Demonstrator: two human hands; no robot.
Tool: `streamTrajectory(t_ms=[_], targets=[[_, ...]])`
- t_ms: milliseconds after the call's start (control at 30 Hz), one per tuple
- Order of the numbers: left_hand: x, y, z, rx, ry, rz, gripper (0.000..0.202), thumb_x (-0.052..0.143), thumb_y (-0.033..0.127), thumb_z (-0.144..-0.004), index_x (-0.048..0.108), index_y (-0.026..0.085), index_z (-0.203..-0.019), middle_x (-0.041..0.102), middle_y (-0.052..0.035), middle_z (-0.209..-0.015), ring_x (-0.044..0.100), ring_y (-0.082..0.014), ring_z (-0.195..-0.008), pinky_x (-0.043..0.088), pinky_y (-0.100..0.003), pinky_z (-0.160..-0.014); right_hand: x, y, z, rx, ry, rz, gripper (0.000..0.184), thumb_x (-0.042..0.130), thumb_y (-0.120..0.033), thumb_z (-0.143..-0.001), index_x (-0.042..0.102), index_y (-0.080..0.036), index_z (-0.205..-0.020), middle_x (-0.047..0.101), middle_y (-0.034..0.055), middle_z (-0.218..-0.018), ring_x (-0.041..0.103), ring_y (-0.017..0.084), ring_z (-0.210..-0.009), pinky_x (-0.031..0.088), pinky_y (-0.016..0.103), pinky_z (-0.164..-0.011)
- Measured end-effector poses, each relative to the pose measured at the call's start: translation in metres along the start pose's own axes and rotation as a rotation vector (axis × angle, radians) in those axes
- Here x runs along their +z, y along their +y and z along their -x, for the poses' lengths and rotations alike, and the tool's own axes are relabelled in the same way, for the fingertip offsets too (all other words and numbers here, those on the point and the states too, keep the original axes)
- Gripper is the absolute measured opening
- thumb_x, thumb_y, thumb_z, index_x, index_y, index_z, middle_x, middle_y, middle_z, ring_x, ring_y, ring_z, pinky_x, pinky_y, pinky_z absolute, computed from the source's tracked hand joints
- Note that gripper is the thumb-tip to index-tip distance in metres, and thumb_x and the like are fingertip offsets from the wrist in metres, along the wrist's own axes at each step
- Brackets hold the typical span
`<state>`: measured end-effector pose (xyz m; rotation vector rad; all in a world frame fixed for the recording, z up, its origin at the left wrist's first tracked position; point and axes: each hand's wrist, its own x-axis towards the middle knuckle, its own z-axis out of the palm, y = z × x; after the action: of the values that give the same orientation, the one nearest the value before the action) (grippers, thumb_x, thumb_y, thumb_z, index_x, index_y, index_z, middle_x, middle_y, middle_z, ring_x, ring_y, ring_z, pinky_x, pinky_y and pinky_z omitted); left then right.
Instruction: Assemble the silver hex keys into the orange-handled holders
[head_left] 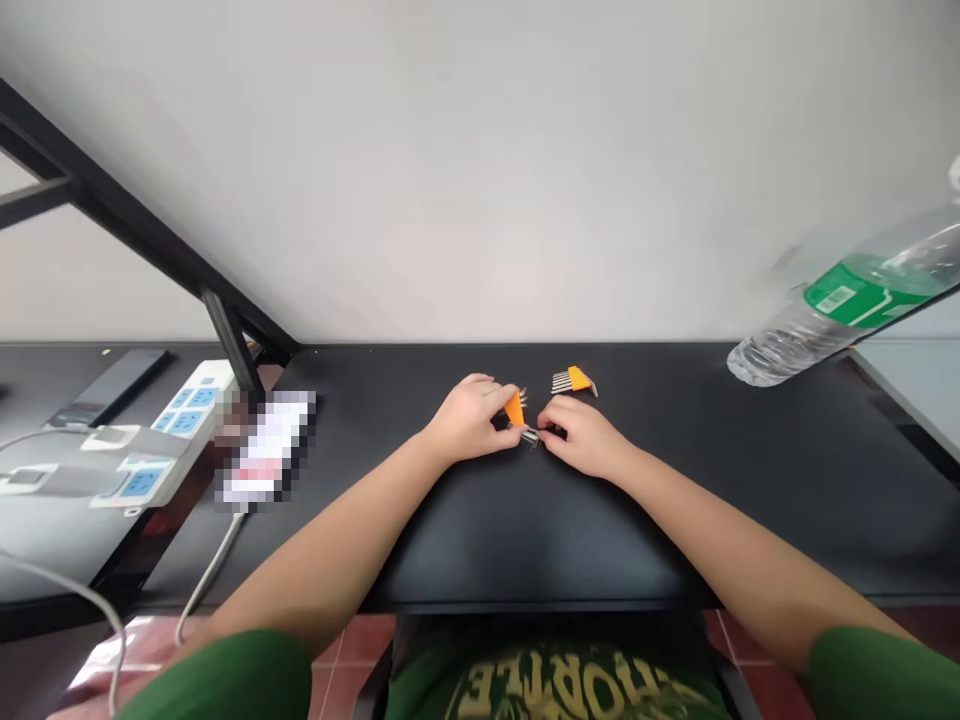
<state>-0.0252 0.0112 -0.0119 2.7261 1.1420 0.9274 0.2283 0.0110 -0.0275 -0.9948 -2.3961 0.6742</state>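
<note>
Orange holder (514, 408) with slim metal pieces sits mid-desk, in the left hand. Far left: dark phone (109, 387) lying flat on a neighbouring tabletop (45, 525); white power strip (174, 425) with blue socket faces beside it, two grey-white plugs in, cables trailing. Black metal frame (150, 235) slants above. Next, on the near black desk (540, 530), a pixelated device (268, 447), screen unreadable, white cable (214, 570) running off the near edge. Left hand (474, 418) comes in from a green sleeve, thumb and fingers pinching the orange holder, metal ends poking out on its right side. Small metal pieces (531, 436) show low between both hands, too tiny to count. Right hand (581, 435) just beside, fingers curled, thumb and forefinger tips close together at those pieces; cannot tell whether they pinch one. Just beyond the right hand, second orange holder (578, 379) lies on the desk, row of metal rods pointing left, one piece out its right end. Far right: clear plastic bottle (780, 345), green label, near the wall (525, 180), looking tilted in this view.
</note>
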Motion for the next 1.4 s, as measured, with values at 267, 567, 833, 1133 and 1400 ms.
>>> streamTrajectory(t_ms=[267,567,833,1133,1400], targets=[[0.009,-0.002,-0.003,-0.06,-0.044,-0.04,0.032,0.072,0.046,-0.088,0.07,0.022,-0.108,0.07,-0.0009,-0.076,0.071,-0.0226,-0.075,0.055,-0.042,-0.096,-0.017,-0.009,-0.003,0.251,-0.152,0.244,0.005,0.067,-0.015,-0.089,0.066,-0.02,-0.086,0.069,0.0077,-0.101,0.062,0.02,-0.085,0.046,0.033,-0.073],[0.013,-0.006,-0.004,-0.046,-0.085,-0.033,0.028,0.071,0.046,-0.087,0.07,0.022,-0.101,0.069,-0.0006,-0.076,0.069,-0.0217,-0.073,0.055,-0.043,-0.093,-0.021,0.008,-0.007,0.259,-0.1,0.234,0.029,0.081,-0.013,-0.074,0.055,-0.024,-0.068,0.063,0.006,-0.073,0.056,0.02,-0.059,0.038,0.035,-0.051],[0.008,-0.007,-0.003,-0.062,-0.104,0.016,0.031,0.072,0.045,-0.087,0.071,0.021,-0.107,0.073,-0.0029,-0.081,0.072,-0.0238,-0.08,0.055,-0.044,-0.098,-0.025,0.014,-0.002,0.029,0.0,-0.085,0.01,0.063,-0.016,-0.093,0.062,-0.024,-0.086,0.067,0.0008,-0.082,0.061,0.018,-0.07,0.051,0.033,-0.066],[0.001,0.0,0.0,-0.058,-0.078,0.076,0.03,0.072,0.041,-0.089,0.069,0.024,-0.113,0.071,0.0004,-0.077,0.071,-0.0212,-0.076,0.054,-0.044,-0.103,-0.012,0.008,-0.003,-0.164,0.098,-0.061,0.023,0.051,-0.016,-0.105,0.072,-0.023,-0.11,0.07,0.0089,-0.103,0.067,0.023,-0.09,0.057,0.039,-0.083],[0.004,0.004,-0.008,-0.07,-0.073,0.018,0.021,0.071,0.043,-0.088,0.068,0.023,-0.093,0.067,0.0002,-0.073,0.066,-0.021,-0.071,0.052,-0.039,-0.087,-0.031,0.013,0.0,-0.187,0.122,0.072,0.023,0.049,-0.016,-0.104,0.071,-0.023,-0.105,0.067,0.0107,-0.106,0.062,0.025,-0.09,0.052,0.041,-0.084]])
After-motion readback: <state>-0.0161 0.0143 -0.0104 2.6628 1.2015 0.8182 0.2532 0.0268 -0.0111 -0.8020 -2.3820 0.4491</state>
